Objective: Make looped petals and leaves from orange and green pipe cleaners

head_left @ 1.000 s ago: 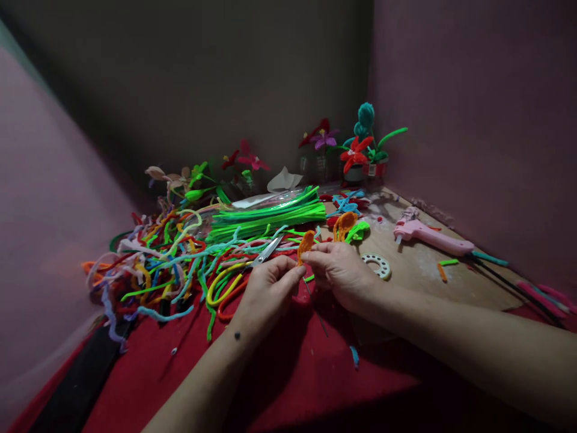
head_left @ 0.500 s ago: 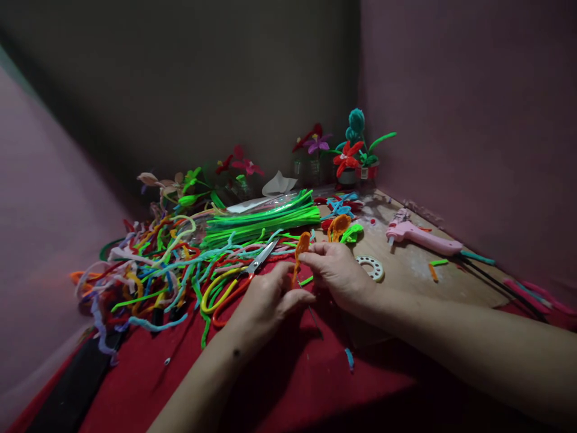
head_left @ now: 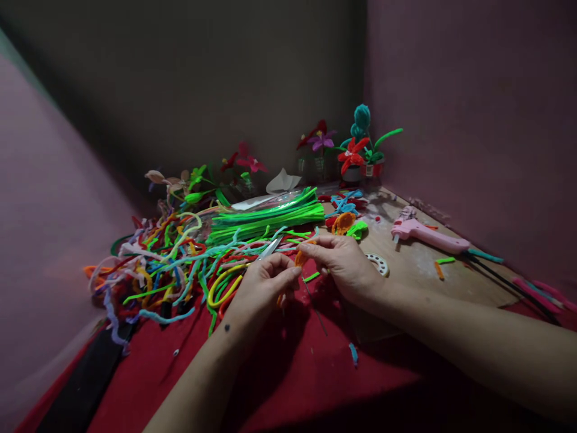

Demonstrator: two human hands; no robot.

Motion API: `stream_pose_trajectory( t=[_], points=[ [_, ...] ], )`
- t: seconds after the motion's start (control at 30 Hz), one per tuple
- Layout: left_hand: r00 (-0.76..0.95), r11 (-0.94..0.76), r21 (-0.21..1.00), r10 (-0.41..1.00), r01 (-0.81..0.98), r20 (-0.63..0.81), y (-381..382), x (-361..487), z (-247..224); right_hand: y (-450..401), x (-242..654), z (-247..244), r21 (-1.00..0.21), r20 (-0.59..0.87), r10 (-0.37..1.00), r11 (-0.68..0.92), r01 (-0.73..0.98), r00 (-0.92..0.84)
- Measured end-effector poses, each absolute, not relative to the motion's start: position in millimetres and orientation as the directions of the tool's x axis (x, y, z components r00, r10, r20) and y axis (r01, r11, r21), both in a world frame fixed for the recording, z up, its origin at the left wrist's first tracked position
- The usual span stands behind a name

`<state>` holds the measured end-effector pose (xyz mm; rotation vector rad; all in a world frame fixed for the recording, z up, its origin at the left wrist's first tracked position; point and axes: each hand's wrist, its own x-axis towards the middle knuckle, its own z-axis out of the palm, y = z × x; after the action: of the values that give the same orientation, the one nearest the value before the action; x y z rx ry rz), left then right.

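Head view: one orange piece (head_left: 305,255) sits between your two hands, pinched by your right hand's (head_left: 349,264) fingertips. Your left hand (head_left: 265,285) has thumb and forefinger pressed together beside it; what they pinch is hidden. You have one pair of scissors (head_left: 271,247), one glue gun (head_left: 430,237) and one ring (head_left: 382,265) nearby. Red cloth (head_left: 279,385) and a brown board (head_left: 406,288) form your surface; pinkish walls (head_left: 473,108) flank a dark one.

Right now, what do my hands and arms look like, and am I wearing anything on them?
Your left hand and right hand are bare, with no gloves, sleeves, watch or bracelet visible. A small round mark shows near the left wrist.
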<state>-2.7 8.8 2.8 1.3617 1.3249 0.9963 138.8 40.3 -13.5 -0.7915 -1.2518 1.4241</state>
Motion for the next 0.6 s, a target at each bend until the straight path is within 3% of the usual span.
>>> stream_pose_trajectory(
  t=[0.17,0.33,0.6],
  points=[
    [0.0,-0.041,0.955,0.999,0.295,0.043,7.4,1.7,4.5,38.7,137.6,-16.0,-0.968,0.198,0.95,0.151,-0.202,-0.241],
    [-0.014,-0.051,0.915,0.998,0.401,0.062,4.4,3.5,0.7,38.1,135.7,-20.4,-0.957,0.29,0.938,0.283,-0.066,-0.192],
    [0.068,-0.172,0.784,0.984,0.596,0.164,3.6,-1.8,-2.8,37.1,136.0,-18.4,-0.98,0.199,0.954,0.19,-0.06,-0.226]
  ],
)
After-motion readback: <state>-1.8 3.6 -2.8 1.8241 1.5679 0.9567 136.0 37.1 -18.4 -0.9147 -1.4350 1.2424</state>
